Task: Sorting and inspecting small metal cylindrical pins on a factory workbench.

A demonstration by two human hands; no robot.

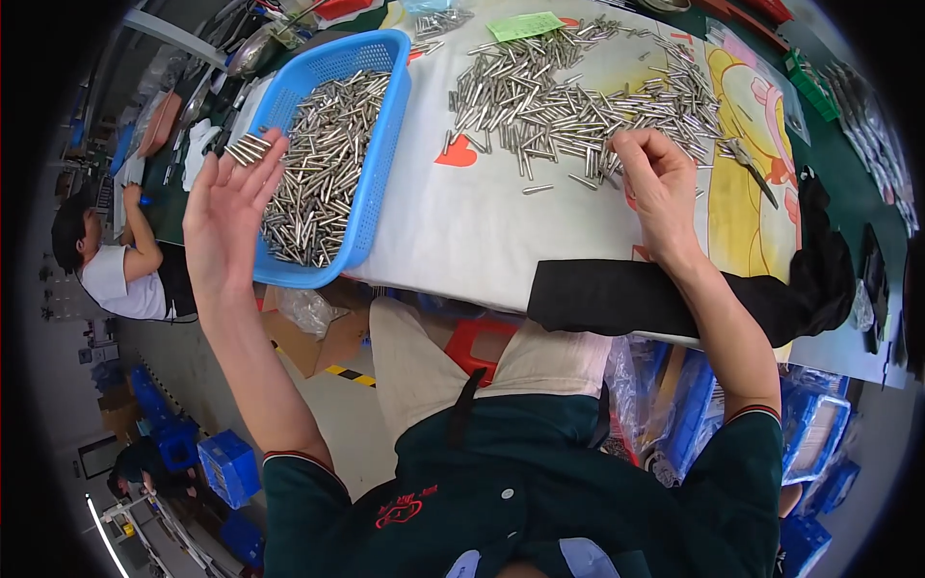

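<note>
Palm up, my left hand [229,207] is over the left side of the blue basket [387,169]. Several short metal pins [248,148] lie side by side across its fingers. More pins [323,159] fill the basket in a loose heap. My right hand [660,183] is at the near edge of a wide pile of the same pins [549,111] on the tabletop. Its thumb and index finger are pinched together; whether a pin sits between them I cannot make out. A few single pins [537,190] lie apart from the pile, towards me.
Pliers [750,171] lie right of the pile on the printed cloth [424,231]. Black fabric [597,294] crosses the near right edge under my right forearm. A green paper slip [525,26] rests at the back. Another person [120,255] sits at far left.
</note>
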